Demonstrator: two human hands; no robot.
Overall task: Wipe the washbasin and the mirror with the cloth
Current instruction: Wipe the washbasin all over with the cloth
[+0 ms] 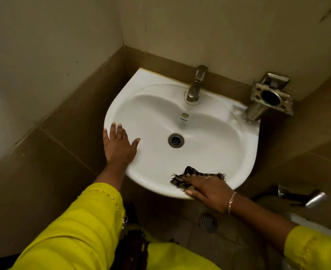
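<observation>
Nearest: yellow sleeves (73,230) on both of the person's arms. On the floor below the basin, a round perforated floor drain (207,222).

Right hand (209,190): lies flat, fingers straight and close together, pressing the cloth (192,177) down on the front rim of the washbasin (209,152). Thumb rests on the rim's outer edge. Thin silver bracelet (231,200) at the wrist. The cloth is dark, striped, frayed at the edges and bunched, partly under the fingers, lying on the rim just right of centre.

Left hand (119,146): palm down on the basin's left rim, fingers spread, thumb pointing into the bowl. It holds nothing.

Bowl: white ceramic, with a metal drain (176,140) at the middle. Above it is a small round overflow cap (185,114) with a line of tiny print beneath, likely a brand mark, too small to read.

Far rim: steel tap (196,82), spout pointing into the bowl. To its right, fixed to the wall, is a tarnished metal holder (271,96) with a round opening. No writing visible on either.

Low right: a chrome sprayer (305,196), part in shadow.

Beyond: brown tiles (67,117) with pale wall above.
</observation>
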